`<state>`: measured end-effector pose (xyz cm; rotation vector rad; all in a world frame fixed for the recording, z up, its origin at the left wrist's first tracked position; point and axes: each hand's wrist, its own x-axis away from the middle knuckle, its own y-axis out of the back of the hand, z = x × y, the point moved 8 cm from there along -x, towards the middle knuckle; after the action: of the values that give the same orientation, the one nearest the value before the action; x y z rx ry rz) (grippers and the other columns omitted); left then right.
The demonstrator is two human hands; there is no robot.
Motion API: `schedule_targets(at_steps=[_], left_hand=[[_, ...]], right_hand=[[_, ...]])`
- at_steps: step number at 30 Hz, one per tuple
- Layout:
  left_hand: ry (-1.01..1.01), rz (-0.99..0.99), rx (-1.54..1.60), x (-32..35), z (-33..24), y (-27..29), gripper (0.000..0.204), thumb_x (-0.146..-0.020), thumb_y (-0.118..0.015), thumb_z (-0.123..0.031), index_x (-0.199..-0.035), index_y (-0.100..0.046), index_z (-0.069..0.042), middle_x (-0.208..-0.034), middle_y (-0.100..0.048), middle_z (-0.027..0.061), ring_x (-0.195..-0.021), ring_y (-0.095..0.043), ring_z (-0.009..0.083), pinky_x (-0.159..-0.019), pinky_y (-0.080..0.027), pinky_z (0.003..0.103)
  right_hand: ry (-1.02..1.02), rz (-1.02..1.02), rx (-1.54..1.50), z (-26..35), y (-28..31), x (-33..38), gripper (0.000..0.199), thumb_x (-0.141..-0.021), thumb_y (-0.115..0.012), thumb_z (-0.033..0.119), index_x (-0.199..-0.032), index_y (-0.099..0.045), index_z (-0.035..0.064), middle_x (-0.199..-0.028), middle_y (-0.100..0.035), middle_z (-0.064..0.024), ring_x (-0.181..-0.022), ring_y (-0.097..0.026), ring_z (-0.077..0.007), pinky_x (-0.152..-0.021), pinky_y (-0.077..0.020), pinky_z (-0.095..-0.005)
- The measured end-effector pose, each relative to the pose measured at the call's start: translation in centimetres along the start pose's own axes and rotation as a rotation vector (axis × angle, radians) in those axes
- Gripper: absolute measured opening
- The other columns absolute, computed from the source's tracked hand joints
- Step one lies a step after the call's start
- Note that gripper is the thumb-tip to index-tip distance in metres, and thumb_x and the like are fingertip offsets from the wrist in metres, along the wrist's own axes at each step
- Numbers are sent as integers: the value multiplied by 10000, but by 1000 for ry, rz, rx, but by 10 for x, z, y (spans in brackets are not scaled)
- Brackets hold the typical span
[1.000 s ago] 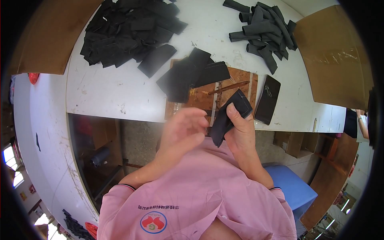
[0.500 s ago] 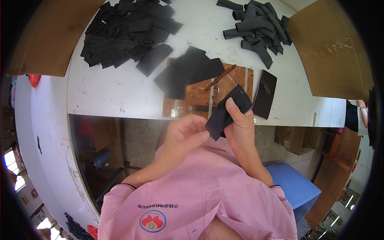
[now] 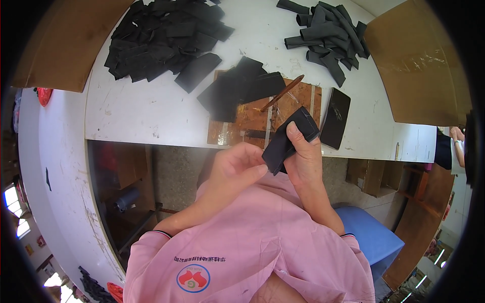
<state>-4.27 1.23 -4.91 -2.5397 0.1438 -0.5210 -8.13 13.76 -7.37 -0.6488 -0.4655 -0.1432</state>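
Observation:
A folded black fabric piece (image 3: 284, 147) with stitching along its upper end is held just in front of the table's near edge. My right hand (image 3: 306, 159) grips it, thumb pressed flat on its face and fingers behind. At its lower left edge, my left hand (image 3: 237, 166) pinches it between thumb and fingers; those fingertips are partly hidden by the fabric. Beyond my hands, a brown board (image 3: 298, 106) lies on the table, with several flat black fabric pieces (image 3: 225, 96) and a slim brown pointed tool (image 3: 284, 92) on it.
A large heap of flat black pieces (image 3: 166, 43) covers the table's far left. Tube-shaped black pieces (image 3: 328, 35) are piled at the far right. A dark phone-like slab (image 3: 335, 118) lies right of the board. Cardboard (image 3: 419, 60) stands at both sides; a blue stool (image 3: 369, 235) is below right.
My hands keep nearly the same hold on the black fabric piece, with only a slight shift. The table scene has moved a little in the picture.

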Motion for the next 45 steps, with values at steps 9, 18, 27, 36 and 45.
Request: schedule_targets(at_steps=[9,18,27,36,45], left_hand=[[16,31,-58,-2,1,2,107,-767,-543,25,-870,-526,3,-828,-565,14,-781,-523,59,-709,-413,201],[-94,-48,-261,-2,-6,3,101,-760,-544,19,-860,-540,4,-771,-561,2,-715,-521,49,-666,-416,201],[-75,-87,-261,-10,-6,7,86,-775,-540,8,-861,-549,11,-769,-577,12,-711,-527,44,-643,-415,190],[-181,-234,-353,-14,-20,19,61,-747,-546,39,-793,-566,5,-682,-552,-10,-596,-472,30,-555,-391,170],[-587,-218,-886,-15,-49,-22,72,-704,-568,11,-771,-542,5,-687,-554,124,-564,-546,252,-494,-430,303]], right_hand=[[35,-22,9,1,0,-1,96,-791,-604,95,-863,-542,79,-782,-549,10,-716,-519,-84,-651,-450,-240],[299,-73,247,20,3,3,87,-794,-609,113,-825,-576,38,-742,-566,12,-670,-501,-53,-617,-420,-204],[304,-45,310,22,-1,1,112,-784,-625,136,-797,-581,34,-718,-556,23,-657,-482,-48,-601,-403,-200],[282,89,1617,16,6,-13,219,-765,-627,219,-727,-557,16,-686,-570,-79,-610,-534,-165,-523,-413,-275],[714,304,999,48,-46,23,118,-714,-633,29,-822,-602,-6,-767,-553,-98,-576,-546,-145,-499,-434,-244]])
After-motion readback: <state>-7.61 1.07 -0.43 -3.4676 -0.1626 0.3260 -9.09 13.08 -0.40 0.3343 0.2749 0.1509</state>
